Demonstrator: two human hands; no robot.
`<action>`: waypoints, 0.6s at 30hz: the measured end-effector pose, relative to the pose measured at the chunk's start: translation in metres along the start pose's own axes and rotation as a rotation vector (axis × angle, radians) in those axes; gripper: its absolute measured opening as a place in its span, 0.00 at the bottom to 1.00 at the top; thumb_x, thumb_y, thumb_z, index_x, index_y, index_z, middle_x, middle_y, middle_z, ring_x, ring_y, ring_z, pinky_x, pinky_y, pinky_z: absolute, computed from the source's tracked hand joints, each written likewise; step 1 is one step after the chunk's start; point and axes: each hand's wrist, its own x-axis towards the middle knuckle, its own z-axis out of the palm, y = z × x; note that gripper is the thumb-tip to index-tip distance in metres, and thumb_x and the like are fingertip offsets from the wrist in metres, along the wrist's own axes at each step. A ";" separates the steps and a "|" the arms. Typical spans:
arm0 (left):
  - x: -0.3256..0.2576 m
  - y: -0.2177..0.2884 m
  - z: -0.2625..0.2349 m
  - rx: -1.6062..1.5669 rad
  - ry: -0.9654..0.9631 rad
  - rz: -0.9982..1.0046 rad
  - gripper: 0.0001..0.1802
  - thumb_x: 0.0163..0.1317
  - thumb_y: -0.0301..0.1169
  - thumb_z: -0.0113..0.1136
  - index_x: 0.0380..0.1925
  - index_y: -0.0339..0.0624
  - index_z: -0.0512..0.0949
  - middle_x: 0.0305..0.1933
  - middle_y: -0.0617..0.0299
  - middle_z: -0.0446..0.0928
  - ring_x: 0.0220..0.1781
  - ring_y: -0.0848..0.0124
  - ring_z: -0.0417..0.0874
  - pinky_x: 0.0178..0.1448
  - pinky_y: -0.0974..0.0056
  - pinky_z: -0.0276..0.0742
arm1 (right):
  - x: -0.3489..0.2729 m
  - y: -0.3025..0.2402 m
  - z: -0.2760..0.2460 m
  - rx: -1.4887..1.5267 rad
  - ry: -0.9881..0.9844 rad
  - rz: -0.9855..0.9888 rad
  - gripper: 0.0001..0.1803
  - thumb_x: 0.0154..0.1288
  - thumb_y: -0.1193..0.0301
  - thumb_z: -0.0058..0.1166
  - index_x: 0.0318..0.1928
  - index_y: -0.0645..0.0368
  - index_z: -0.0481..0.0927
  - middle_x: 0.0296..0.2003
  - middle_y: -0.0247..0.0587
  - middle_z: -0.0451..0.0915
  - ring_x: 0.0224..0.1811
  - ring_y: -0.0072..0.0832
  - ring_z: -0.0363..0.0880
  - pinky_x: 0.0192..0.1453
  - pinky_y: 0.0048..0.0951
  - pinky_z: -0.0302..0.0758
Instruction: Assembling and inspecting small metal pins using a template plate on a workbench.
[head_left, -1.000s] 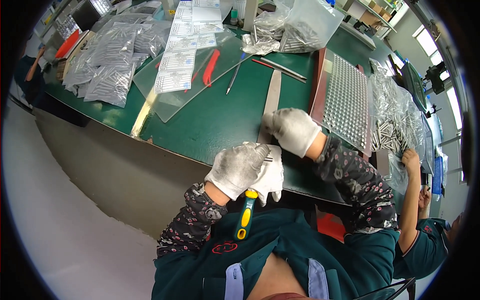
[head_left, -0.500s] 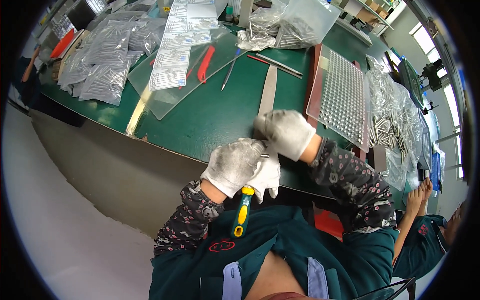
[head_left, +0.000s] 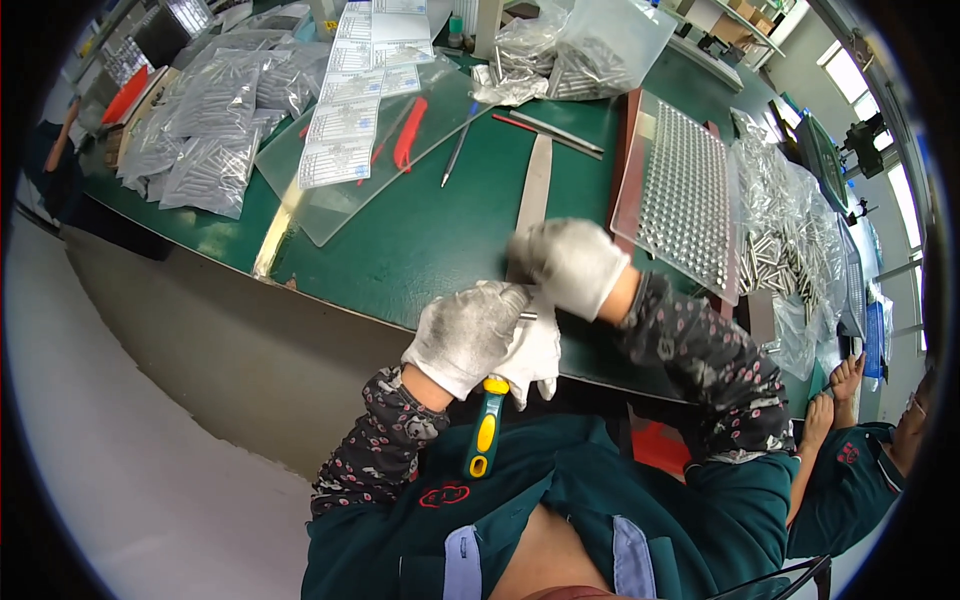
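We see a tool with a green and yellow handle [head_left: 486, 432] at lower centre of the frame, its handle hanging below the left hand [head_left: 468, 334], whose gloved fingers are curled tight around the tool's upper part. A small grey metal piece [head_left: 527, 316] shows between the two hands. The right hand [head_left: 572, 264], also in a white glove, sits just above it with fingers bunched; whether they pinch the piece we cannot tell. Both hands hover at the near edge of the green table [head_left: 420, 235]. Behind them lies a long metal strip [head_left: 534, 190]. To the right stands a perforated tray [head_left: 680, 190], and at upper left lie bags of metal parts [head_left: 205, 130].
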 end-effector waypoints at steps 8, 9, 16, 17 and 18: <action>0.000 0.002 -0.004 -0.007 -0.037 -0.017 0.13 0.46 0.31 0.56 0.36 0.49 0.77 0.32 0.61 0.77 0.31 0.63 0.80 0.31 0.63 0.77 | 0.002 -0.006 -0.004 0.034 -0.114 0.082 0.07 0.48 0.72 0.49 0.31 0.58 0.72 0.24 0.46 0.76 0.31 0.42 0.77 0.34 0.38 0.73; -0.003 0.004 -0.003 -0.010 -0.042 -0.017 0.13 0.46 0.31 0.56 0.36 0.49 0.77 0.32 0.61 0.77 0.31 0.63 0.80 0.31 0.63 0.77 | 0.003 0.000 -0.006 -0.007 -0.089 0.123 0.06 0.48 0.73 0.48 0.30 0.58 0.72 0.24 0.46 0.76 0.31 0.42 0.77 0.34 0.38 0.73; 0.001 0.001 -0.003 0.013 -0.093 -0.057 0.14 0.45 0.30 0.56 0.36 0.51 0.76 0.34 0.62 0.77 0.32 0.64 0.80 0.32 0.64 0.77 | 0.005 0.002 -0.007 -0.037 -0.007 0.089 0.06 0.47 0.74 0.48 0.30 0.58 0.72 0.24 0.45 0.76 0.31 0.43 0.77 0.35 0.38 0.73; -0.002 0.001 0.001 0.004 -0.015 -0.025 0.13 0.46 0.29 0.55 0.35 0.50 0.77 0.35 0.63 0.78 0.32 0.64 0.80 0.33 0.64 0.77 | 0.001 -0.003 -0.007 -0.007 -0.052 0.036 0.06 0.48 0.74 0.48 0.29 0.59 0.72 0.25 0.45 0.76 0.33 0.42 0.77 0.36 0.37 0.73; 0.001 -0.001 0.000 0.008 -0.014 -0.024 0.13 0.46 0.29 0.55 0.35 0.50 0.77 0.35 0.63 0.78 0.32 0.64 0.80 0.33 0.64 0.77 | 0.001 -0.013 -0.003 0.074 -0.154 0.077 0.05 0.48 0.74 0.49 0.29 0.59 0.71 0.24 0.45 0.75 0.32 0.42 0.77 0.36 0.37 0.73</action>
